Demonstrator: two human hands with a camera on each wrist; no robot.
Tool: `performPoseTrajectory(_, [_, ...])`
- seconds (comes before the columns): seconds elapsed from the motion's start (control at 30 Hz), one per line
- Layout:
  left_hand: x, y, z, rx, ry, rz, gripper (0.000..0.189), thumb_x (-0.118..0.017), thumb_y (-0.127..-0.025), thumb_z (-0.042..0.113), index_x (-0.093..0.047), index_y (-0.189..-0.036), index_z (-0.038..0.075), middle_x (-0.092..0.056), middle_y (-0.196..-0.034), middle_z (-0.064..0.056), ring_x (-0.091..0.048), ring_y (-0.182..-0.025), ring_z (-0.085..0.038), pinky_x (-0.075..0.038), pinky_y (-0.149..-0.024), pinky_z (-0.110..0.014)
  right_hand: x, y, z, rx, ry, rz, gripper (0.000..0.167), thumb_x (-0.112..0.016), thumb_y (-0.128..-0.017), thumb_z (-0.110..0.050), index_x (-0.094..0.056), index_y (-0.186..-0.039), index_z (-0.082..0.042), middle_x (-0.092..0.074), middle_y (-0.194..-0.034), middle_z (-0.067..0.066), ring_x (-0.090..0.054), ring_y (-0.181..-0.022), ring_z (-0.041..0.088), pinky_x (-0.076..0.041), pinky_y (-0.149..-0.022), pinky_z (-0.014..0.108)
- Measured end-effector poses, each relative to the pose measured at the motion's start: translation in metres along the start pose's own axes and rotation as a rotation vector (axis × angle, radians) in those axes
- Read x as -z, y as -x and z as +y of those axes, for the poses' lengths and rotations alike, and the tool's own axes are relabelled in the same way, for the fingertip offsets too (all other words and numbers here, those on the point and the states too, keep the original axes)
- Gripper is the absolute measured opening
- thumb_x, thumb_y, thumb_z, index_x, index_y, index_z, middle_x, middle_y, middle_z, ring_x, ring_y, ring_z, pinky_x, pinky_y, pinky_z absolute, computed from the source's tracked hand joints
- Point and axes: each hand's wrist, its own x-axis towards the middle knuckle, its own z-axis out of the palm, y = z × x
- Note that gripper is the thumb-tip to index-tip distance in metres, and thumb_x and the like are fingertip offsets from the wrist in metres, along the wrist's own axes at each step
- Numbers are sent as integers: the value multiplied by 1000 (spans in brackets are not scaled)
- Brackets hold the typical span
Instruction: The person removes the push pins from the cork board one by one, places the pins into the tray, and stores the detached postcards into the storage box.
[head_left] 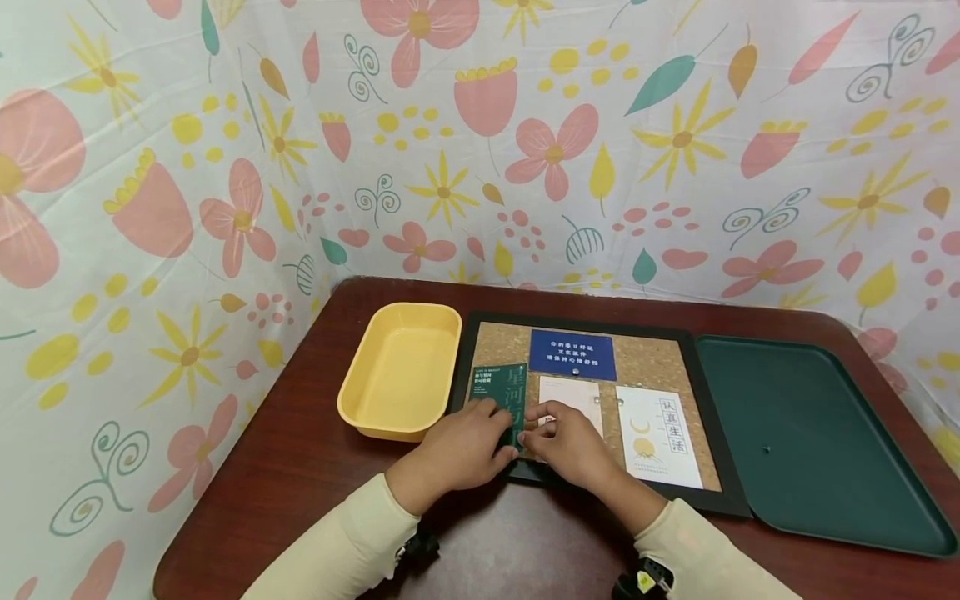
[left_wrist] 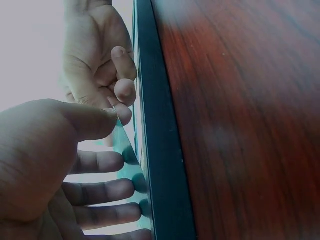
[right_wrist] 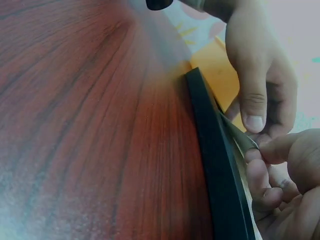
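A dark green card (head_left: 498, 385) lies at the left of a black-framed cork board (head_left: 510, 336), its lower right corner bent up from the cork. My right hand (head_left: 573, 443) pinches that raised corner between thumb and fingers. On the card's lower left part rests my left hand (head_left: 459, 446); in the left wrist view its fingertips (left_wrist: 131, 187) touch the green surface, fingers nearly straight, with the thumb by the pinched corner. A pale pink card (head_left: 570, 392), partly behind my right hand, sits beside the green one. Both hands hide the green card's lower edge.
A blue card (head_left: 572, 354) and a white card (head_left: 660, 437) are on the board, with small clear pins at their edges. Left of the board stands a yellow basin (head_left: 397, 375); to its right, a dark green tray (head_left: 817, 417) holds a small pin (head_left: 766, 450).
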Motion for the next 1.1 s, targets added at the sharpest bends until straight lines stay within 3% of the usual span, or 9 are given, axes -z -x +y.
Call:
performPoseTrajectory(0.2, [0, 2, -1, -7, -1, 72, 35, -66, -99, 44, -70, -117, 15, -62, -107, -3, -61, -97, -18, -55, -72, -34, -1, 0, 0, -22, -22, 37, 26, -71, -94, -8, -64, -118, 1, -71, -72, -1, -64, -64, 13, -47, -57, 26])
performPoseTrajectory(0.37, [2, 3, -4, -18, 5, 160, 30, -67, -98, 42, -72, -111, 15, -63, -106, -2, -62, -96, -19, -55, -75, -36, -1, 1, 0, -35, -61, 67, 26, -70, -95, -6, -65, -120, 1, -70, -71, 2, -58, -62, 13, -43, -54, 26])
performPoseTrajectory(0.67, [28, 9, -18, 38, 179, 354, 26, -66, -101, 34, -73, -111, 12, -65, -113, -3, -62, -107, -22, -54, -88, -39, 4, 3, 1, -64, -98, 109, 25, -68, -95, -5, -66, -120, -1, -74, -81, 6, -63, -69, 16, -49, -59, 29])
performPoseTrajectory(0.8, [37, 10, -31, 124, 186, 449, 20, -69, -99, 29, -74, -106, 11, -65, -113, -5, -61, -107, -25, -52, -90, -42, 6, 3, 2, -66, -105, 118, 27, -67, -96, -4, -65, -122, 0, -74, -82, 6, -65, -71, 17, -50, -60, 29])
performPoseTrajectory(0.93, [42, 13, -49, 267, 180, 509, 19, -71, -96, 25, -74, -105, 8, -65, -112, -10, -60, -106, -32, -48, -90, -48, 6, 4, 2, -71, -106, 116, 28, -67, -96, -5, -64, -124, 0, -73, -80, 6, -65, -70, 18, -50, -59, 29])
performPoseTrajectory(1.1, [51, 23, -76, 508, 155, 493, 29, -66, -96, 28, -73, -112, 5, -65, -117, -17, -56, -111, -42, -42, -91, -57, 7, 4, 2, -75, -123, 114, 28, -66, -97, -5, -64, -124, 0, -72, -78, 6, -63, -69, 19, -48, -58, 30])
